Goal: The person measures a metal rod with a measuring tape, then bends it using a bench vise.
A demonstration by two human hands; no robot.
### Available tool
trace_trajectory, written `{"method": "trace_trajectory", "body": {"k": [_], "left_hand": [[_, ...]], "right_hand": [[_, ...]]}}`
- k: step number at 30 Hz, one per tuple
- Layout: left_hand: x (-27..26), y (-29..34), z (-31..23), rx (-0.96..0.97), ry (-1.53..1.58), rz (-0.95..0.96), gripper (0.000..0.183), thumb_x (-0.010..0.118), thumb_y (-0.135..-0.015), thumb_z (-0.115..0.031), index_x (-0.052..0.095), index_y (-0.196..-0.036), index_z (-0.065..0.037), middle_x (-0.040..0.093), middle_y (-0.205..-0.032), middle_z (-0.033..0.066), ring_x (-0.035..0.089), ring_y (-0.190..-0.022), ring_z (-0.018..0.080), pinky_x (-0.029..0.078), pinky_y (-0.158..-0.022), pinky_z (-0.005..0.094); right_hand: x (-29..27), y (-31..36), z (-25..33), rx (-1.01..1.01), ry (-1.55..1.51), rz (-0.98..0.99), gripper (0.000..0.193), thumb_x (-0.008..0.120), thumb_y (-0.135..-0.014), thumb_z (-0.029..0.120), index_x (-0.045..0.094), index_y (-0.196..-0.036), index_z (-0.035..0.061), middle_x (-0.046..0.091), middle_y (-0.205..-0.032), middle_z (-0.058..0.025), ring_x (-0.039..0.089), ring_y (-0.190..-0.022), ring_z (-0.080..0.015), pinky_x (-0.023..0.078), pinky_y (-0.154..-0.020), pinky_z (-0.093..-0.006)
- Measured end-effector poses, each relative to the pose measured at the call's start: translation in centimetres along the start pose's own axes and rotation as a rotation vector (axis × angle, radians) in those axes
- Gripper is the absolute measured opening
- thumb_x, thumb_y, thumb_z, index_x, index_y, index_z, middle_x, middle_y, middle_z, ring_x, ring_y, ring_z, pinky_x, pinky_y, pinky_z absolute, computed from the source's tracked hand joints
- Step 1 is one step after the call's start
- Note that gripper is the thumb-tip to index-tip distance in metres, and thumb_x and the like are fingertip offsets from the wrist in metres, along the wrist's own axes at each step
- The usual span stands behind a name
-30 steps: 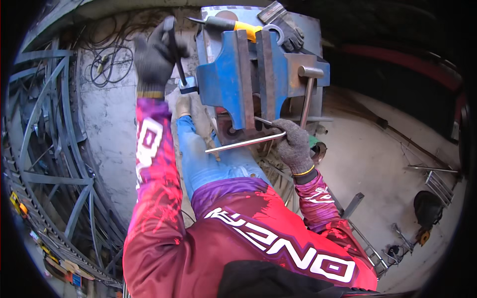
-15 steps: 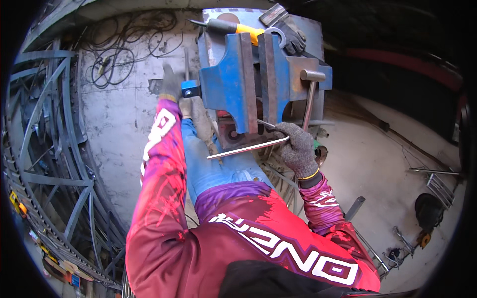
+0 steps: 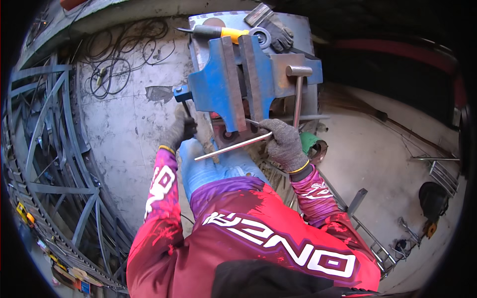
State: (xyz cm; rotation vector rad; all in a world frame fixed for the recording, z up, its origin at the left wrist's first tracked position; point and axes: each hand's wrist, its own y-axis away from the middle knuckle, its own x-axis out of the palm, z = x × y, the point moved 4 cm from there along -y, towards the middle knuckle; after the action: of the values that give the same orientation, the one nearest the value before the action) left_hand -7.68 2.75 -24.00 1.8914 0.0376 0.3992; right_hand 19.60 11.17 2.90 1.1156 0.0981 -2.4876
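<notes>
At centre frame the gloved right hand [image 3: 284, 144] grips a thin metal rod [image 3: 233, 146] that slants down-left, just below the blue bench vise [image 3: 238, 79]. Left of centre, the gloved left hand [image 3: 180, 131] closes around the vise handle [image 3: 185, 107] — dark and slim. An angle grinder [image 3: 223, 33] lies at upper centre.

Blue bench vise [image 3: 238, 84], paint worn to bare grey steel along jaws. Grey knit gloves, yellow cuffs, on left hand [image 3: 181, 130] and right hand [image 3: 284, 144]. Silver metal rod [image 3: 233, 147]. Jersey sleeves magenta-to-red, white lettering. Blue jeans. Yellow-handled tool [image 3: 218, 32] at bench far edge. Green cylinder [image 3: 312, 144].
</notes>
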Motion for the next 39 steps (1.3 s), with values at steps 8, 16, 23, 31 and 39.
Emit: {"method": "trace_trajectory", "body": {"k": [8, 16, 23, 31, 39], "left_hand": [[0.0, -7.1, -17.4, 0.263, 0.505, 0.127, 0.109, 0.041, -0.092, -0.076, 0.013, -0.154, 0.009, 0.036, -0.146, 0.0390, 0.048, -0.130, 0.0488, 0.042, -0.108, 0.0589], [1.8, 1.9, -24.8, 0.813, 0.415, 0.497, 0.098, 0.021, -0.096, -0.078, 0.057, -0.130, 0.007, 0.066, -0.091, 0.0175, 0.064, -0.083, 0.0284, 0.050, -0.079, 0.0425], [4.1, 9.5, -7.3, 0.471, -0.123, 0.363, 0.087, 0.024, -0.101, -0.070, 0.066, -0.112, 0.005, 0.070, -0.085, 0.0191, 0.066, -0.063, 0.0250, 0.052, -0.068, 0.0329], [-0.2, -10.0, -5.0, 0.172, 0.632, 0.303, 0.101, 0.023, -0.090, -0.084, 0.052, -0.136, 0.001, 0.061, -0.130, 0.0191, 0.060, -0.117, 0.0351, 0.050, -0.097, 0.0481], [-1.3, -6.5, -20.5, 0.461, 0.412, 0.346, 0.091, 0.034, -0.095, -0.076, 0.055, -0.121, 0.010, 0.064, -0.106, 0.0240, 0.065, -0.098, 0.0347, 0.051, -0.094, 0.0501]], "right_hand": [[0.7, 0.3, -0.6, 0.028, 0.007, 0.017, 0.035, 0.058, -0.075, -0.005, 0.068, -0.107, 0.0042, 0.069, -0.096, -0.0187, 0.069, -0.089, -0.0391, 0.055, -0.074, -0.0422], [1.1, 0.7, -1.6, -0.003, 0.076, 0.062, 0.037, 0.061, -0.076, -0.003, 0.066, -0.112, 0.0050, 0.069, -0.100, -0.0180, 0.069, -0.093, -0.0375, 0.057, -0.079, -0.0416], [1.2, 0.7, -1.7, -0.019, 0.064, 0.060, 0.038, 0.061, -0.077, -0.004, 0.067, -0.113, 0.0045, 0.069, -0.103, -0.0193, 0.069, -0.094, -0.0384, 0.056, -0.081, -0.0428], [1.2, 0.0, -1.4, 0.009, 0.089, 0.087, 0.040, 0.060, -0.074, -0.005, 0.067, -0.113, 0.0047, 0.069, -0.100, -0.0189, 0.069, -0.092, -0.0379, 0.056, -0.080, -0.0420], [1.5, 0.4, -1.1, 0.003, 0.103, 0.063, 0.036, 0.062, -0.077, -0.004, 0.067, -0.111, 0.0052, 0.070, -0.098, -0.0176, 0.069, -0.090, -0.0370, 0.057, -0.078, -0.0423]]}}
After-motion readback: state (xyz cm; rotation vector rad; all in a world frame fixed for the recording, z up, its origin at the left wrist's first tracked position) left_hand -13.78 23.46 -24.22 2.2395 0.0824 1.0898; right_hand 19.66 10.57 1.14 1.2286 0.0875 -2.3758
